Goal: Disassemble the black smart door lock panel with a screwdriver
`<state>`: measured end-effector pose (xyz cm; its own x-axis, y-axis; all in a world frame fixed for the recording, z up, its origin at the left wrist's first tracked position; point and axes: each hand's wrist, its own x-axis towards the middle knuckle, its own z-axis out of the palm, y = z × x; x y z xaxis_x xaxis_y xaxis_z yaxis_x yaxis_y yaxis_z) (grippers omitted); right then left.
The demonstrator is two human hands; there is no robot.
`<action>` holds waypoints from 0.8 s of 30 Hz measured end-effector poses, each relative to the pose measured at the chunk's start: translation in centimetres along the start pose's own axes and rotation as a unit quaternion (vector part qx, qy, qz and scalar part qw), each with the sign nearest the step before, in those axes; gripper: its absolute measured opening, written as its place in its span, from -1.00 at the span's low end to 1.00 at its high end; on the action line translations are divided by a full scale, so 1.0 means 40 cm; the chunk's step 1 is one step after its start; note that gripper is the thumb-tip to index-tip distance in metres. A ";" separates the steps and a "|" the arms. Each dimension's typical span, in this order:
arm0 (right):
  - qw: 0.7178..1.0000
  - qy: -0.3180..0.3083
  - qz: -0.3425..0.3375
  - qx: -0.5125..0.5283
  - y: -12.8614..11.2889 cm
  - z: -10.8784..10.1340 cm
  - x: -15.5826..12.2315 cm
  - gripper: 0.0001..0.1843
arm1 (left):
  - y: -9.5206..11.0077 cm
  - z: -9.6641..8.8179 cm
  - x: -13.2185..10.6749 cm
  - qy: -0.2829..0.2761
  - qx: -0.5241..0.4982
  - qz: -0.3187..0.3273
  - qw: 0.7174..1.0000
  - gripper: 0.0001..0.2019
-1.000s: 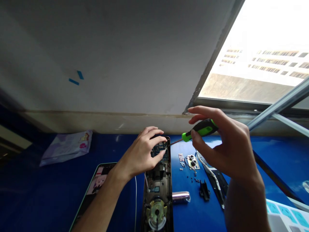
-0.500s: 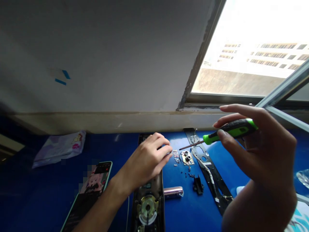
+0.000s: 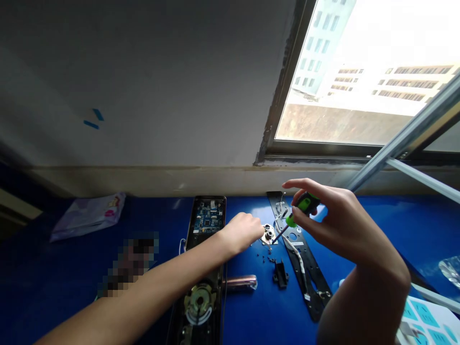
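My right hand [image 3: 330,211] grips a black and green screwdriver [image 3: 306,203], its shaft angled down to the left. The screwdriver's tip is at the right edge of a small circuit board [image 3: 268,234] with a round black part in its middle; whether it touches, I cannot tell. Just left of that board is my left hand [image 3: 244,231], closed, its fingertips mostly hidden. Under my left forearm lies a long black device casing [image 3: 224,215], open, with a blue circuit board [image 3: 208,218] and a round brass-coloured mechanism [image 3: 200,301] inside.
Tiny dark screws [image 3: 270,259] and a black plastic bracket [image 3: 281,274] lie on the blue table [image 3: 251,316]. A long black plate [image 3: 305,268] with a white cable is further right. A pinkish metallic cylinder [image 3: 240,282] sticks out beside the casing. A plastic packet [image 3: 88,215] lies at left.
My left hand has moved right, off the casing, uncovering the blue circuit board. My right hand has come left and lowered the screwdriver's tip to the small board. The view has shifted slightly.
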<state>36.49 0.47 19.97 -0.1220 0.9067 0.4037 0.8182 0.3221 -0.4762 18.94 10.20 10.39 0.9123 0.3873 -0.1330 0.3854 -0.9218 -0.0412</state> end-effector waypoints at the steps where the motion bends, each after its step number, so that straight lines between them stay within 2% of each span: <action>1: 1.000 0.000 0.000 0.004 0.002 -0.002 -0.001 -0.58 | 0.001 0.010 0.009 0.000 0.000 -0.001 1.000 -0.76; 9: 1.000 -0.004 0.000 0.024 0.003 -0.009 0.000 -0.58 | 0.003 0.063 0.051 0.023 -0.023 -0.001 0.999 -0.74; 16: 1.000 -0.007 -0.005 0.025 -0.003 -0.009 -0.002 -0.58 | -0.008 0.039 0.045 0.027 -0.018 0.011 0.999 -0.72; 19: 0.999 -0.011 -0.001 0.033 -0.007 -0.007 0.001 -0.59 | -0.016 0.006 0.010 0.040 -0.011 0.009 0.999 -0.73; 22: 0.999 -0.004 -0.012 0.038 -0.013 -0.002 0.005 -0.61 | -0.027 -0.024 -0.058 0.074 -0.015 0.003 0.997 -0.75; 23: 0.999 0.002 -0.020 0.039 -0.016 0.001 0.007 -0.61 | -0.031 -0.029 -0.087 0.099 -0.022 -0.001 0.995 -0.76; 24: 0.999 0.010 -0.029 0.040 -0.019 0.004 0.010 -0.61 | -0.036 -0.030 -0.117 0.165 -0.039 -0.001 0.985 -0.80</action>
<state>35.73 0.61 20.38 -0.1552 0.8807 0.4474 0.7625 0.3948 -0.5126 14.29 9.72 12.26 0.9020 0.3838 0.1978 0.3846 -0.9224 0.0359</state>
